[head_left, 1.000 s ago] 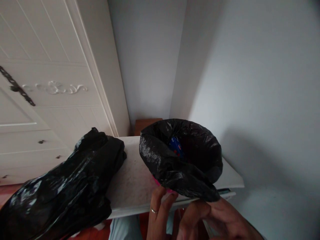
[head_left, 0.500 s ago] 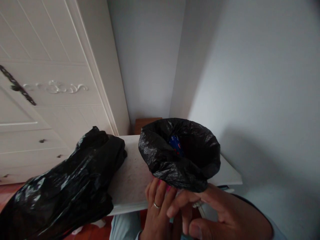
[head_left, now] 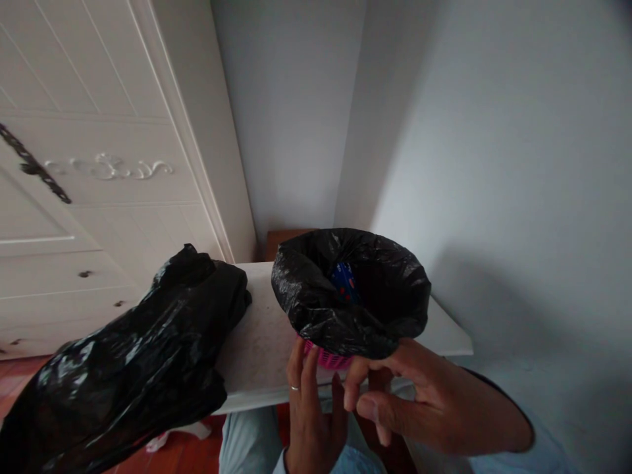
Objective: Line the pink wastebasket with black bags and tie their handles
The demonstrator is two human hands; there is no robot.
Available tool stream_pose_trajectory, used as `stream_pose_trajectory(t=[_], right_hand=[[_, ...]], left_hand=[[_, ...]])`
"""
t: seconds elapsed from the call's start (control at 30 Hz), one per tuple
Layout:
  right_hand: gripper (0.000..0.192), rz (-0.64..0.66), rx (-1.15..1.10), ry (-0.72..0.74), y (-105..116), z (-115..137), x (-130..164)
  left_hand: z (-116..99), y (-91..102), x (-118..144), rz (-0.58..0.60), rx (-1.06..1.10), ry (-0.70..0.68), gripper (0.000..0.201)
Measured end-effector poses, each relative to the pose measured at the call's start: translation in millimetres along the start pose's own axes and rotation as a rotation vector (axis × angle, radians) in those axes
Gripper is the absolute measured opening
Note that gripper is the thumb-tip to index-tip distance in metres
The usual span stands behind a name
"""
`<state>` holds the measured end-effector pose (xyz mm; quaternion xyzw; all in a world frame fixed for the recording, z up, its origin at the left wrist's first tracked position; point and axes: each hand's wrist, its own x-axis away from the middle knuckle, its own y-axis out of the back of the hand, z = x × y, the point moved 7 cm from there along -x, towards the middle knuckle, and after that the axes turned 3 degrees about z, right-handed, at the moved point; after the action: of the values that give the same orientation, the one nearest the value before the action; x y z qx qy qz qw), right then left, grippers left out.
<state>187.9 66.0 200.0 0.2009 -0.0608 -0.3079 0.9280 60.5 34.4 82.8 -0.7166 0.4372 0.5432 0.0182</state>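
A black plastic bag [head_left: 345,322] lines a round pink bin, folded out over its rim. Of the pink bin [head_left: 328,357], only a slotted strip shows below the bag. Inside lies a blue packet [head_left: 344,282] with red marks. My left hand [head_left: 316,408], a ring on one finger, touches the bin's front with fingers stretched and apart. Close under the bag's lower right edge is my right hand [head_left: 419,401], its fingers loosely bent and thumb apart, with nothing visible in it. The bag covers part of its back.
The bin stands on a narrow white table [head_left: 257,349]. Another black plastic bag [head_left: 162,349] lies across the table's left end and hangs over the edge. A white wardrobe [head_left: 113,217] rises at left, and a grey wall [head_left: 518,164] borders the right. Behind is a brown wooden piece [head_left: 286,242].
My left hand has drawn back a little and spread its fingers, so more pink bin shows. My right hand has shifted slightly up and left, apart from the left hand's fingers.
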Motion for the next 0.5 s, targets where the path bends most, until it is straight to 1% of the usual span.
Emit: stream_pose_trajectory(t=[0.07, 0.2, 0.3, 0.37, 0.43, 0.5], right_hand=[[0.030, -0.004, 0.007, -0.006, 0.9, -0.6, 1.2], [0.031, 0.004, 0.002, 0.013, 2.8, -0.3, 1.9], [0.030, 0.025, -0.007, 0.032, 2.8, 2.4, 1.6], [0.029, 0.034, -0.023, 0.039, 2.1, 4.2, 1.5], [0.029, 0.023, -0.053, 0.046, 1.6, 5.7, 1.3], [0.029, 0.009, -0.088, 0.054, 0.7, 7.2, 0.8]], left_hand=[[2.9, 1.2, 1.4, -0.015, 0.000, 0.012, 0.060], [11.1, 4.9, -2.0, -0.039, -0.007, 0.114, 0.052], [15.2, 2.6, -4.8, -0.005, -0.020, 0.149, 0.053], [17.8, 2.2, -5.7, -0.006, -0.032, 0.158, 0.050], [21.2, 1.6, -6.2, 0.001, -0.028, 0.161, 0.045], [25.4, -0.8, -7.2, 0.042, -0.004, 0.153, 0.043]])
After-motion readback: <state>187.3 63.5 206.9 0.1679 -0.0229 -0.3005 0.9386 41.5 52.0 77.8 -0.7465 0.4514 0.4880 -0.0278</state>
